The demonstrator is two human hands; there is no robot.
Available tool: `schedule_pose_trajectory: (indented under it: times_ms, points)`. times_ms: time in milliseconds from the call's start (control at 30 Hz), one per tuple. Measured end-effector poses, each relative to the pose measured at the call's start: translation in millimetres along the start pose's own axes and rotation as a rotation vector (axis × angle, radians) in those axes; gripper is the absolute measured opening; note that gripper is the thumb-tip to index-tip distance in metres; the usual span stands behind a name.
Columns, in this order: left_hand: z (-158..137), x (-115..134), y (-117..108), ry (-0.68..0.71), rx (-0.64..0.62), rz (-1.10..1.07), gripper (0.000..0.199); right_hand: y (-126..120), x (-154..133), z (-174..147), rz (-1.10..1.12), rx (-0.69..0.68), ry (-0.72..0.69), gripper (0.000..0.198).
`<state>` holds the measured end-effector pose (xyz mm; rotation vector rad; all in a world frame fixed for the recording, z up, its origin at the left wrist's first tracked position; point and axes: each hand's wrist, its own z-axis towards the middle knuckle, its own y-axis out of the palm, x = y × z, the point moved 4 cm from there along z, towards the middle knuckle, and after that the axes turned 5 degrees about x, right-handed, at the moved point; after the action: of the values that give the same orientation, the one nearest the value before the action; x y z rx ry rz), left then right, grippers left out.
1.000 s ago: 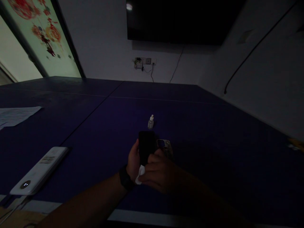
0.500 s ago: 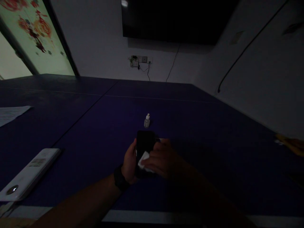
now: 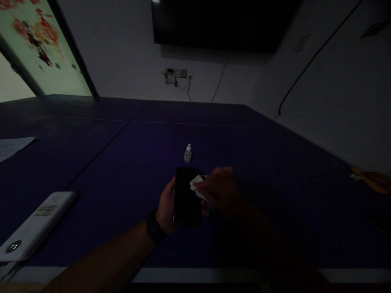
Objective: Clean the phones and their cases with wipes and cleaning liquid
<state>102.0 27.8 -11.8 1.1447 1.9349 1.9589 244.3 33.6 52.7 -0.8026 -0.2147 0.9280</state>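
A dark phone [image 3: 187, 203], its screen facing up and black, rests in my left hand [image 3: 165, 206], which wraps round it from the left; fingertips show dimly past its right edge. My right hand [image 3: 220, 189] pinches a white wipe [image 3: 197, 185] over the upper right part of the screen. Whether the wipe presses on the glass there I cannot tell. Just beyond the phone, a small clear bottle [image 3: 187, 155] with a white cap stands upright on the dark blue table [image 3: 146, 162]. Something pale, partly hidden, lies behind the phone's right side.
To the left lies a white power bank [image 3: 38, 226] with a round display and a cable. Printed paper [image 3: 15, 147] is farther left. A yellowish item [image 3: 371, 179] sits at the right edge. A black screen [image 3: 226, 24] hangs on the far wall.
My right hand has moved the wipe from the lower part of the phone's screen up and right to its upper right. My left hand still holds the phone. The view has shifted slightly.
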Motion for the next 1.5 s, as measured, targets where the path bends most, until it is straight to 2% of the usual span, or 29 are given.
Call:
schedule_pose_trajectory:
  times_ms: [100, 200, 300, 367, 467, 533, 600, 700, 767, 833, 900, 967, 1000, 1067, 1200, 1267, 1300, 1433, 1500]
  points:
    - [-1.4, -3.3, -0.2, -0.072, -0.055, 0.028, 0.068, -4.4, 21.2, 2.0, 0.01, 0.136, 0.217, 0.027]
    - [-2.8, -5.5, -1.8, -0.135, -0.038, 0.067, 0.071, 4.8, 23.8, 8.6, 0.007, 0.113, 0.285, 0.028]
    - [-3.2, -6.1, -6.0, -0.175, 0.007, 0.131, 0.071, 17.0, 9.5, 15.9, -0.003, 0.004, 0.2, 0.026]
    - [-2.0, -5.7, -10.0, -0.189, 0.011, 0.168, 0.071, 22.6, -7.6, 16.1, 0.021, -0.095, 0.05, 0.023]
    - [1.9, -1.9, -16.1, -0.141, 0.011, 0.121, 0.06, 25.8, -33.3, 6.5, 0.106, -0.269, -0.219, 0.019]
    - [3.8, -0.1, -18.2, -0.108, 0.012, 0.075, 0.053, 23.5, -37.4, 0.5, 0.126, -0.312, -0.287, 0.016]
    - [3.6, -2.3, -17.3, -0.14, 0.001, 0.103, 0.059, 18.8, -26.7, 1.2, 0.061, -0.244, -0.223, 0.017]
    - [0.6, -8.9, -14.1, -0.219, -0.002, 0.18, 0.074, 9.8, 1.3, 8.8, -0.11, -0.049, 0.017, 0.021]
    - [-0.9, -12.1, -13.0, -0.248, 0.004, 0.192, 0.077, 9.4, 7.5, 11.3, -0.13, -0.019, 0.094, 0.022]
    - [-0.2, -11.1, -13.1, -0.217, 0.008, 0.16, 0.072, 16.0, -6.2, 9.7, -0.057, -0.105, -0.006, 0.02]
    - [1.6, -7.1, -13.3, -0.163, 0.01, 0.085, 0.061, 24.6, -32.9, 2.7, 0.034, -0.225, -0.208, 0.018]
    - [2.9, -3.1, -13.0, -0.139, 0.008, 0.026, 0.055, 29.3, -54.9, -5.5, 0.066, -0.283, -0.352, 0.023]
    - [3.2, -1.8, -12.5, -0.142, 0.007, 0.024, 0.056, 30.1, -59.8, -8.0, 0.069, -0.293, -0.378, 0.027]
    - [2.8, -0.4, -11.6, -0.15, 0.01, 0.058, 0.059, 27.3, -54.7, -7.5, 0.036, -0.246, -0.338, 0.03]
    - [0.9, -1.6, -12.1, -0.153, 0.012, 0.124, 0.067, 10.7, -8.3, 2.7, -0.112, -0.018, -0.031, 0.024]
    - [0.4, -2.6, -12.7, -0.15, -0.006, 0.15, 0.072, 7.0, 3.5, 3.1, -0.119, -0.016, 0.042, 0.021]
    - [0.5, -1.9, -12.7, -0.132, -0.012, 0.155, 0.07, 7.7, 1.4, 2.0, -0.093, -0.058, 0.005, 0.019]
    - [2.8, 5.4, -9.8, -0.046, -0.008, 0.112, 0.057, 17.0, -33.1, -9.9, 0.047, -0.315, -0.332, 0.018]
    - [3.7, 8.0, -7.4, -0.042, -0.005, 0.107, 0.058, 16.5, -37.4, -10.6, 0.017, -0.291, -0.33, 0.023]
